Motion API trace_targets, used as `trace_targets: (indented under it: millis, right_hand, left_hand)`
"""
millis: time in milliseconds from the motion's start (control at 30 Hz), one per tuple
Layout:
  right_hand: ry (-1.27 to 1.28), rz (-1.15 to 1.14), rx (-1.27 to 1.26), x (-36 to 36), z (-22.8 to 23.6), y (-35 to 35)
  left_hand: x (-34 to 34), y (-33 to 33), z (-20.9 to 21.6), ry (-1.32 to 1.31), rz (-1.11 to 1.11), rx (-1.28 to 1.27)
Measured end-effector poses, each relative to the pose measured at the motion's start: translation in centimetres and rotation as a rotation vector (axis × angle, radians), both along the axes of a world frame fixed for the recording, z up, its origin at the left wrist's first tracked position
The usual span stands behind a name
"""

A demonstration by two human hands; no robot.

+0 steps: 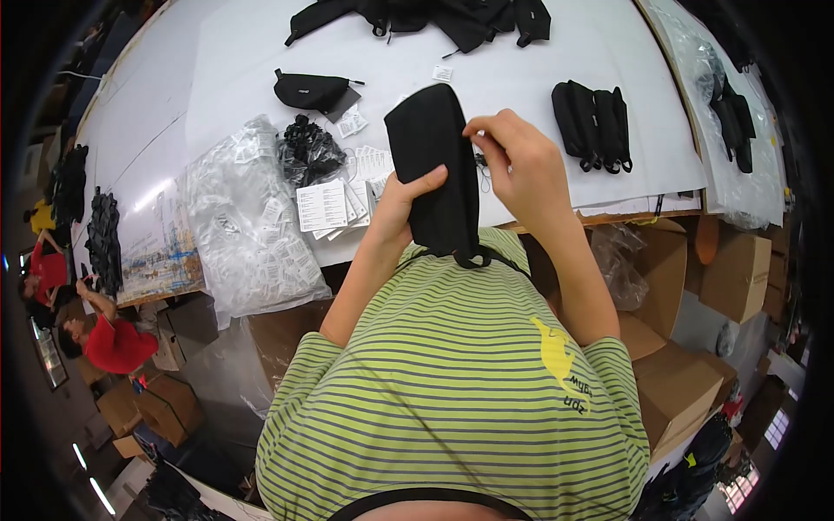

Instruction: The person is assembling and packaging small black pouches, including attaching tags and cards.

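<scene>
My left hand [407, 195] grips a black fabric pouch [427, 165] upright over the table's near edge, thumb across its front. A small loop hangs at the pouch's lower end. My right hand [524, 165] is at the pouch's right edge, thumb and forefinger pinched together near its upper part; what lies between the fingertips is too small to make out. Left of the pouch are stacked white printed cards [323, 207] and a crumpled black bundle [308, 149]. Beyond them lies another black pouch [311, 89] with a dark tag attached.
A clear plastic bag [252, 226] full of small white packets lies at the left near edge. Several finished-looking black pouches [592, 126] lie in a row at right; more black pouches [426, 16] are heaped at the far side. Cardboard boxes [682, 391] stand lower right. People in red work at left.
</scene>
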State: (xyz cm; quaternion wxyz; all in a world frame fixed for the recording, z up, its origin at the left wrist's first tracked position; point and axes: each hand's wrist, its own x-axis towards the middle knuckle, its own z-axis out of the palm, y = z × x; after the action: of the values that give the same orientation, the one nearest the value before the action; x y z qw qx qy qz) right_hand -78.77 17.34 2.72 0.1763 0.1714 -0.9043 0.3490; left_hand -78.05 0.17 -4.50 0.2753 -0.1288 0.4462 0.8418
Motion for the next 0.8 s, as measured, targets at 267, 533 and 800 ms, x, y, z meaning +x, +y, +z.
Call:
trace_targets:
  millis: [267, 533, 800]
  right_hand:
    - [-0.295, 0.257, -0.045, 3.8, 1.5, -0.7]
    - [-0.297, 0.246, -0.048, 3.9, 1.4, -0.5]
    - [-0.291, 0.097, -0.184, 2.0, 1.7, -0.4]
  left_hand:
    - [-2.4, -1.4, -0.1, -0.083, 0.11, 0.344]
    - [-2.0, -0.9, -0.6, -0.087, 0.101, 0.356]
    - [-1.3, -0.2, 0.9, -0.019, 0.03, 0.184]
